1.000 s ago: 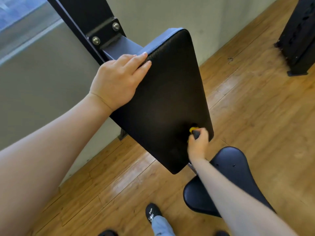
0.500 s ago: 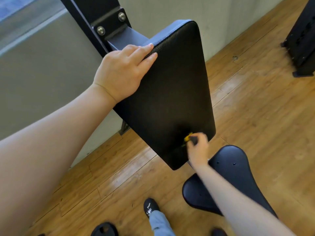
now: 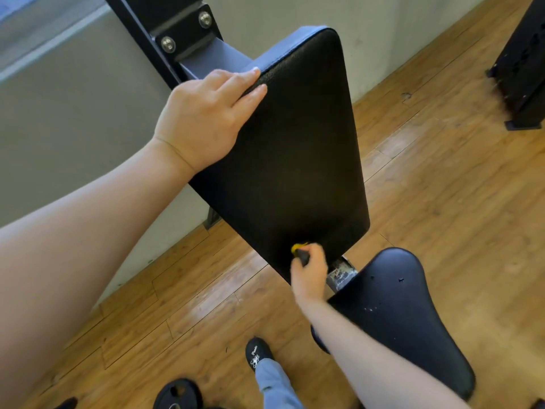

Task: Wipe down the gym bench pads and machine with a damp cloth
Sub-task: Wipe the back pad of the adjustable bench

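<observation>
Since the earlier frames, both hands keep their hold on the back pad while the view has tilted down, bringing a weight plate (image 3: 177,394) into the bottom edge.

Head view: the left hand (image 3: 203,119) lies on the upper left corner of the back pad (image 3: 298,149), fingers straight over its edge, just below the bolted frame bracket (image 3: 185,29). At the pad's lower end the right hand (image 3: 309,271) curls round a black-and-yellow knob (image 3: 299,252). Right of that grip, just beside it, sits the seat pad (image 3: 398,314) on a worn metal post (image 3: 340,273). Below it, a shoe (image 3: 258,354) stands on the wooden floor (image 3: 442,202). I cannot see a cloth.
</observation>
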`<state>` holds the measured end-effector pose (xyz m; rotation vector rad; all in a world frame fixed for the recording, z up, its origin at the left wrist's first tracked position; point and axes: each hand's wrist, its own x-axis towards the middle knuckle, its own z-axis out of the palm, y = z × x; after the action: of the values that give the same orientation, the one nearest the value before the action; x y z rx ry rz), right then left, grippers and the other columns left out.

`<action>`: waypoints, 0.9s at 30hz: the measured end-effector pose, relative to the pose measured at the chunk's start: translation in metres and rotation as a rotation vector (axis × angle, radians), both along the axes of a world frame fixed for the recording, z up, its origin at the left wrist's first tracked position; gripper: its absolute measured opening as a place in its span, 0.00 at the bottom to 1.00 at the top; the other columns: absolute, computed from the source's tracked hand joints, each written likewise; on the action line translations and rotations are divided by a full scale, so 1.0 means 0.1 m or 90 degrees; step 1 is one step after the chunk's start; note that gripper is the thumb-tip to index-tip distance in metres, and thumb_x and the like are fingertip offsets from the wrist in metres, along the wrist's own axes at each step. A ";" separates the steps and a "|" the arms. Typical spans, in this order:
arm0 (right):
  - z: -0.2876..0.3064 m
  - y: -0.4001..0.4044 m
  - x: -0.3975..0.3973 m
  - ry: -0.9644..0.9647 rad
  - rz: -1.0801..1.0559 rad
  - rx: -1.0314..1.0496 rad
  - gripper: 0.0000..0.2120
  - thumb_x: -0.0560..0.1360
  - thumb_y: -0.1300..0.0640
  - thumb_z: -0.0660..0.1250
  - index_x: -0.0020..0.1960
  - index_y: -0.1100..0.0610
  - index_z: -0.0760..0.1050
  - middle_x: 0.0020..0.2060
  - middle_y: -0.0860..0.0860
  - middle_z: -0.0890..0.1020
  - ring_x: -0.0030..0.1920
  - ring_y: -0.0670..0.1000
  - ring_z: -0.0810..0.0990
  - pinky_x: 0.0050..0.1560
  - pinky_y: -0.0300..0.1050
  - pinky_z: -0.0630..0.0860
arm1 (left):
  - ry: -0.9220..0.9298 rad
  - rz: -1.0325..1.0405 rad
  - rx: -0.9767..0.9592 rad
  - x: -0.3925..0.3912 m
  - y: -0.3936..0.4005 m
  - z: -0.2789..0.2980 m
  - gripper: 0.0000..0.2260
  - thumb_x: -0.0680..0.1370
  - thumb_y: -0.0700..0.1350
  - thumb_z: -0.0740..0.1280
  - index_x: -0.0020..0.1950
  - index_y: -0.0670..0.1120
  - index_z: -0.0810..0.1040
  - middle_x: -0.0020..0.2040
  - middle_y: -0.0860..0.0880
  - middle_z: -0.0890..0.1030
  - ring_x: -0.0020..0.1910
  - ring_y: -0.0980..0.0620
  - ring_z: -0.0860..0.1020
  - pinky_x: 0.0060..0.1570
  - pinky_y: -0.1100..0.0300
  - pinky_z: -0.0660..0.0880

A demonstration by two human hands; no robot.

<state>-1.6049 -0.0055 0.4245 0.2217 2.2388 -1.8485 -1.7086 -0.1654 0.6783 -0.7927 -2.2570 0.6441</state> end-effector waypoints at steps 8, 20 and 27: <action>-0.13 0.21 0.06 -0.011 0.068 0.016 0.08 0.73 0.65 0.66 0.48 0.53 0.72 0.46 0.49 0.76 0.46 0.44 0.75 0.46 0.30 0.71 | -0.001 0.003 0.006 0.01 0.01 0.01 0.13 0.78 0.35 0.60 0.60 0.41 0.79 0.56 0.42 0.81 0.47 0.43 0.82 0.33 0.56 0.76; -0.32 0.87 -1.25 -0.049 -0.102 0.023 0.09 0.74 0.67 0.60 0.52 0.56 0.71 0.53 0.57 0.75 0.51 0.54 0.75 0.50 0.46 0.76 | 0.007 0.008 -0.002 0.00 -0.01 0.00 0.13 0.78 0.35 0.61 0.59 0.43 0.79 0.56 0.44 0.82 0.46 0.45 0.81 0.31 0.58 0.74; -0.40 0.07 -0.06 -0.115 -0.059 -0.026 0.10 0.75 0.67 0.63 0.53 0.55 0.72 0.50 0.50 0.76 0.53 0.51 0.77 0.54 0.46 0.75 | 0.015 0.004 -0.020 -0.01 -0.01 0.00 0.12 0.79 0.36 0.60 0.60 0.42 0.79 0.56 0.43 0.81 0.47 0.45 0.81 0.33 0.57 0.77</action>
<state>-1.6110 0.0013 0.3849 0.4740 2.0989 -1.8374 -1.7092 -0.1666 0.6786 -0.7889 -2.2346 0.6892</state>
